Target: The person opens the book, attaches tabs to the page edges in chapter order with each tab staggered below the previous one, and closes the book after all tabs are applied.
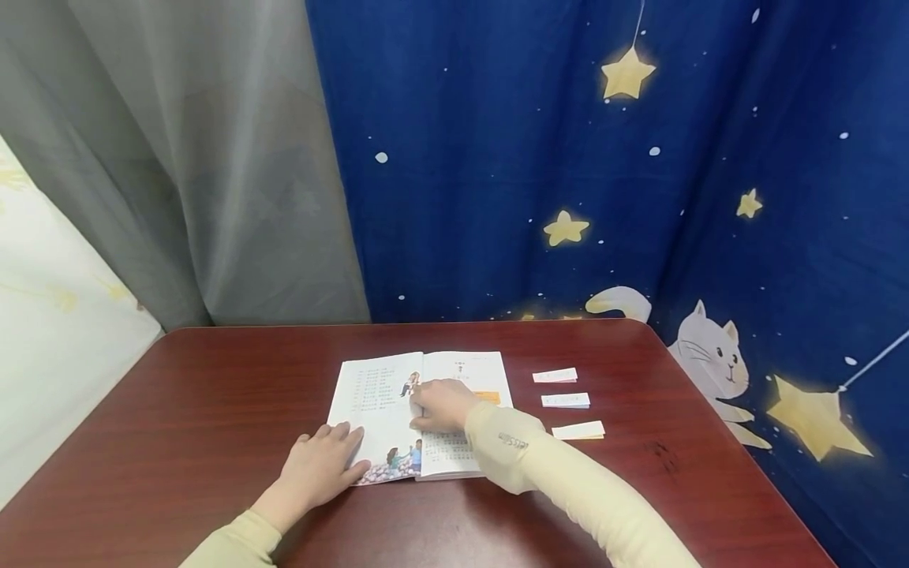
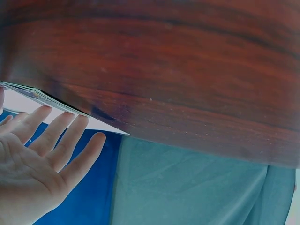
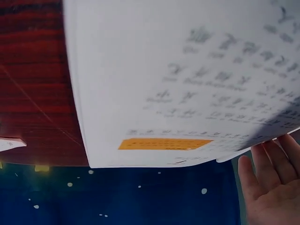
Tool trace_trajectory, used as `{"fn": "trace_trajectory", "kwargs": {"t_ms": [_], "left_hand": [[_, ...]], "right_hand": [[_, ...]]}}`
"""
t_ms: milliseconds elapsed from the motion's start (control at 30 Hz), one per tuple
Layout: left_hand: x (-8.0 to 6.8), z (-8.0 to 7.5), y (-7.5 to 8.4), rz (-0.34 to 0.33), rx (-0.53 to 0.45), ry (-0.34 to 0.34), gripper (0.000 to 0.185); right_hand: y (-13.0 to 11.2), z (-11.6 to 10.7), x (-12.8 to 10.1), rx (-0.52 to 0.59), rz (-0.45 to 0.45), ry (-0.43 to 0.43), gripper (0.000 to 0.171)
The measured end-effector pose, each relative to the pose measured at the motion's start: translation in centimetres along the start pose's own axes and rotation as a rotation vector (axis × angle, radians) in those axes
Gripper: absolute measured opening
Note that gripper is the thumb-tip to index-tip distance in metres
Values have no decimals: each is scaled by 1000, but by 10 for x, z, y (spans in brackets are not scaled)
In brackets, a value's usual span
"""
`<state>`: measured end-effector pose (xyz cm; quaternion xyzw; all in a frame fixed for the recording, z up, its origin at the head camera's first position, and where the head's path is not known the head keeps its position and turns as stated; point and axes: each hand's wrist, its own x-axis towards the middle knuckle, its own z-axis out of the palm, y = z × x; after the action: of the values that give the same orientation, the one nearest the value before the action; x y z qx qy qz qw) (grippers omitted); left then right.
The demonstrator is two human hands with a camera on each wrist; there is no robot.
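Note:
An open book (image 1: 376, 394) with printed text and small coloured drawings lies on the table. My left hand (image 1: 319, 465) rests at the lower left edge of its left page, fingers straight and spread. Across the middle of the book reaches my right hand (image 1: 443, 404), its fingers touching the pages near the fold. In the right wrist view the fingers of the right hand (image 3: 274, 176) look extended along the page. An orange strip (image 3: 164, 144) with lines of writing shows on the right page, partly beside the right hand in the head view.
To the right of the book, three folded paper slips (image 1: 565, 401) lie in a column on the dark red wooden table (image 1: 213, 410). Behind the table hang a grey curtain (image 1: 241, 173) and a blue curtain (image 1: 483, 158) with stars.

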<state>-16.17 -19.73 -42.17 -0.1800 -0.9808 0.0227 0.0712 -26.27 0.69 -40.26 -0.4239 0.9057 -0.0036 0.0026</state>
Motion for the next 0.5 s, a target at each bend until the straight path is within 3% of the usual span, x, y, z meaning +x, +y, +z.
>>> {"fn": "trace_trajectory", "kwargs": {"t_ms": [500], "left_hand": [[-1,2,1,-1,5,-4,51]], "right_hand": [[-9,-1,-20,-29,-116,41,20]]}}
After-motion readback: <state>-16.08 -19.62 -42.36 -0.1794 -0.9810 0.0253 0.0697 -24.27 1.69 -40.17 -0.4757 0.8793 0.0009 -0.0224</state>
